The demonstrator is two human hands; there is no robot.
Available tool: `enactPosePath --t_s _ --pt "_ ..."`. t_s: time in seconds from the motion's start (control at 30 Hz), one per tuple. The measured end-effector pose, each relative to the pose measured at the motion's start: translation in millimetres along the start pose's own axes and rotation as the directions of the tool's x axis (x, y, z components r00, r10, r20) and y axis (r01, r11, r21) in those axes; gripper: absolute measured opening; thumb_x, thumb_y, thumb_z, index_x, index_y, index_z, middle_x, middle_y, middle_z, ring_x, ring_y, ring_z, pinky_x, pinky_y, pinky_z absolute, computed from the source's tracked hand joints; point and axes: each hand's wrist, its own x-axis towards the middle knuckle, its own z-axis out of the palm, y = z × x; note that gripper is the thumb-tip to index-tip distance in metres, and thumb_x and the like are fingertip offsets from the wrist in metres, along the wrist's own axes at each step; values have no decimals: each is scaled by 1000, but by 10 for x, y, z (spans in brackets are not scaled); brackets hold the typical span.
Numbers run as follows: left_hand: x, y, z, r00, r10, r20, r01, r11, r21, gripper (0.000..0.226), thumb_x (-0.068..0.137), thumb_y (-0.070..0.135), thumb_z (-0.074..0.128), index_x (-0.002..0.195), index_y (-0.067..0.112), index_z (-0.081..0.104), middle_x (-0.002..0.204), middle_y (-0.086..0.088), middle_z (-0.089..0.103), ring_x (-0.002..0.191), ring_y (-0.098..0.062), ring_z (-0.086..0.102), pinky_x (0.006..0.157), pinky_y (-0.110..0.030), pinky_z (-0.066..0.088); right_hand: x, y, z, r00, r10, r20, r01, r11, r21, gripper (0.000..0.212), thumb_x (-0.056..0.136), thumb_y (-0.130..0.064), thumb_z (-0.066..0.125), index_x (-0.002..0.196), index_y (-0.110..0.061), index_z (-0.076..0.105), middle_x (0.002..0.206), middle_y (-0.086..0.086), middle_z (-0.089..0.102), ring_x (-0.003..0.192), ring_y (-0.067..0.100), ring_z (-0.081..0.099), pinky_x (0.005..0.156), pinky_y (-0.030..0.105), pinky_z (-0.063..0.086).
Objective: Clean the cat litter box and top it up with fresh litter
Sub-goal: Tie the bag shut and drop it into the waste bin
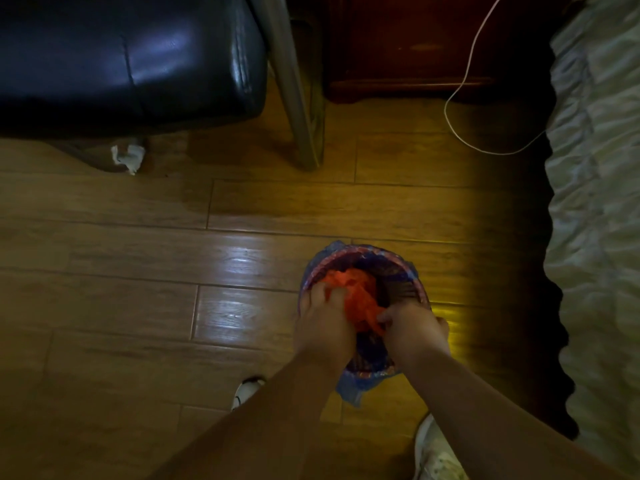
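Both your left hand (pixel 323 327) and right hand (pixel 412 327) clutch the orange bag (pixel 356 292) inside the lined bin (pixel 420 289) on the floor, so disposal looks underway, with no litter box or fresh litter in sight.

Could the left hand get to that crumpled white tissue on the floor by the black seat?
Probably not at once: the left hand grips the orange bag in the bin, and the tissue lies well away across bare floor, though nothing blocks the path.
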Motion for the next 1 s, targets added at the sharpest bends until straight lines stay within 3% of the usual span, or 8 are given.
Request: enactPosePath --t_s 0.1,0.17,0.33,0.47,0.6,0.73,0.87,1.0 --pt "60 -80 -39 990 73 123 -62 994 -93 72 91 21 56 155 36 29 167 3 12 149 -29 27 117 -47 35 19 27 78 997 -26 -72 29 999 45 22 90 -40 54 103 -37 71 109 -7 69 100 20 66 80 31 53" --pt "124 -129 -16 969 96 229 -82 994 -71 76 92 17 54 158 37 22 170 4 2 151 -29 26 119 -46 34 10 46 170 996 -24 -91 24 1000 -8 33 86 -55 51 104 -33 69 109 -2 64 99 24 64 77 35 54" --pt "125 -185 17 961 105 257 -65 985 -158 78 91 20 50 156 47 15 166 1 14 145 -30 37 116 -46 37 2 100 189 993 -12 118 14 1000 -18 23 96 -28 55 107 -14 69 107 9 72 98 26 69 71 29 47" --pt "98 -175 60 962 76 263 -29 984 -177 73 93 32 49 155 49 14 161 -1 24 135 -33 47 113 -46 40 -19 50 135 997 -73 27 70 993 92 22 96 -17 54 110 -14 72 111 8 73 103 27 67 79 22 45" --pt "126 -155 116 977 50 209 -19 989 -149 69 95 29 51 158 31 22 159 -5 27 136 -30 48 113 -44 41 -13 -62 61 992 -109 -64 120 970 213 28 101 -24 49 123 -29 64 121 1 69 112 23 64 88 28 46" --pt "165 -158 189 979 79 188 -56 991 -124 68 98 32 50 159 24 22 165 -3 17 145 -26 38 118 -40 35 25 -131 125 968 -251 13 247 959 135 38 106 -22 39 141 -15 52 155 2 39 146 19 32 117 27 24" --pt "234 -157 278 957 104 270 -78 991 -104 77 99 30 50 162 25 7 169 -1 -1 153 -23 22 123 -38 26 164 -92 278 980 -199 -29 200 954 223 30 105 -26 41 124 -10 57 136 10 50 126 27 51 102 31 37" --pt "309 -110 391 955 108 276 -83 991 -100 65 101 21 50 159 15 22 168 -10 11 152 -31 24 123 -43 27 381 -69 433 983 -180 35 170 966 196 34 104 -20 41 130 -1 53 135 17 52 127 30 48 106 32 35"
